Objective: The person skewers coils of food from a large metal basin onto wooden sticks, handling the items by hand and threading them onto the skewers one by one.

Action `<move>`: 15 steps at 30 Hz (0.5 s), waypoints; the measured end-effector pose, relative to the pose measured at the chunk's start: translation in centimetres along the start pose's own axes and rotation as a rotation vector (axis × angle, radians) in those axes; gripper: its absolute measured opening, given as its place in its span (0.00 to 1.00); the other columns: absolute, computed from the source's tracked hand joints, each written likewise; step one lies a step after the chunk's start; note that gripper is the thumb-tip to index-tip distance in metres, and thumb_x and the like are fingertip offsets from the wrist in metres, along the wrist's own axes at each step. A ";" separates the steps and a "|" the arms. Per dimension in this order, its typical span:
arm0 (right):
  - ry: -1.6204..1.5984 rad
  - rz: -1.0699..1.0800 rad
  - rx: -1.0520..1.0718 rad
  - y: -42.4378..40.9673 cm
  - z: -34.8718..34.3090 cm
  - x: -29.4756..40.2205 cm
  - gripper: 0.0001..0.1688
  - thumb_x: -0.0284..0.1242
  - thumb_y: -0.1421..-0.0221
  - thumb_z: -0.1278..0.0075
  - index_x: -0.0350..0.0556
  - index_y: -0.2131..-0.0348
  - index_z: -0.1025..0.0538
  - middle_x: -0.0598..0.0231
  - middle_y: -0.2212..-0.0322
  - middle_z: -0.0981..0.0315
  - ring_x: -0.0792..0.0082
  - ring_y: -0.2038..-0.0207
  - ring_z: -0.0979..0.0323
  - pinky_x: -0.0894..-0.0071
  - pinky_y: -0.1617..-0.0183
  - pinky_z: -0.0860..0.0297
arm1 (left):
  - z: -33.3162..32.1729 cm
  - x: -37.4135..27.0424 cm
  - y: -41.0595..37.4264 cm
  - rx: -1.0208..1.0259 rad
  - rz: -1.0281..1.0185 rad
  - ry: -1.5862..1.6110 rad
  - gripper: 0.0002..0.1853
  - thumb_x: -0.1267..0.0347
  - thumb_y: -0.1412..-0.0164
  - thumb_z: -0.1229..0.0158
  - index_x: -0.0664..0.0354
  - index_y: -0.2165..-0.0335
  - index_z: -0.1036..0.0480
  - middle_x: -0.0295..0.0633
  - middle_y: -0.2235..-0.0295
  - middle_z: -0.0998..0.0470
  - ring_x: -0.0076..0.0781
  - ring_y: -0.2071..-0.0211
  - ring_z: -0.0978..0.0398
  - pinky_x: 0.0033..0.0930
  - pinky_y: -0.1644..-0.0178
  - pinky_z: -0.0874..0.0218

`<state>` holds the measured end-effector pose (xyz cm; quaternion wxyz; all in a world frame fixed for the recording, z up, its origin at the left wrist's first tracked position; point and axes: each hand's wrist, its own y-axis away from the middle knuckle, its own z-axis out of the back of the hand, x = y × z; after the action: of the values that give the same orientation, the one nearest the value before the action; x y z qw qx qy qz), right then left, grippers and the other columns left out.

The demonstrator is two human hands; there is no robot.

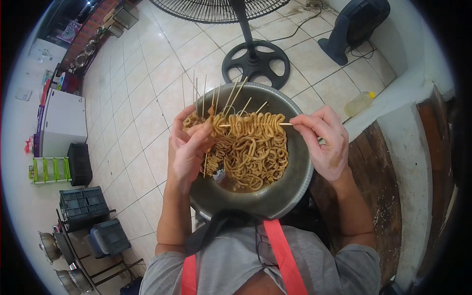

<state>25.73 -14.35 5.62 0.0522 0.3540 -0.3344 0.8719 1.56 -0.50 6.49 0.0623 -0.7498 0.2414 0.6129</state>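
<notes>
A large metal basin (250, 204) stands before me, holding a loose heap of brownish cooked intestines (254, 158) in a little liquid. Above the heap, a bamboo skewer (286, 124) lies almost level, with folded intestine (254, 124) threaded along it. My right hand (326, 143) pinches the skewer's bare right end between thumb and fingertips. At the other end, my left hand (190, 147) has thumb and fingers closed on intestine around the skewer's left part. Several filled skewers (214, 162) rest in the basin's left side, their bare sticks (204, 96) pointing up past the rim; my left hand partly hides them.
Beyond the basin stands a pedestal fan (254, 59) on the tiled floor (147, 92). A second dark fan-like appliance (354, 31) and a bottle of yellowish liquid (359, 104) are at right. Crates (83, 204), a rack (92, 273) and a white chest freezer (62, 121) line the left.
</notes>
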 end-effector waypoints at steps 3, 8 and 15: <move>-0.005 -0.002 0.047 0.0 0.1 -0.4 0.07 0.22 0.51 0.40 0.50 0.68 0.19 0.72 0.76 0.33 0.70 0.73 0.31 0.68 0.61 0.41 | 0.4 0.4 -0.4 0.044 -0.003 0.079 0.35 0.77 0.41 0.39 0.66 0.40 0.48 0.51 0.59 0.21 0.35 0.58 0.21 0.36 0.52 0.29; -0.088 -0.112 0.077 0.2 -0.2 -0.7 0.05 0.23 0.50 0.41 0.48 0.69 0.19 0.70 0.76 0.31 0.69 0.74 0.31 0.68 0.63 0.39 | 0.6 1.2 -0.8 0.057 -0.051 0.147 0.37 0.83 0.46 0.38 0.66 0.41 0.47 0.52 0.59 0.21 0.35 0.59 0.21 0.36 0.52 0.30; -0.091 -0.109 0.061 0.2 -0.4 -0.3 0.05 0.22 0.50 0.41 0.47 0.69 0.19 0.69 0.76 0.31 0.68 0.74 0.31 0.67 0.64 0.38 | -0.7 1.0 -1.0 0.066 -0.032 0.160 0.38 0.84 0.47 0.37 0.65 0.41 0.46 0.52 0.59 0.21 0.36 0.60 0.21 0.35 0.53 0.29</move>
<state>25.64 -14.17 5.09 0.0735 0.4125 -0.2899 0.8605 2.74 -0.16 5.44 0.0771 -0.7976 0.2536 0.5419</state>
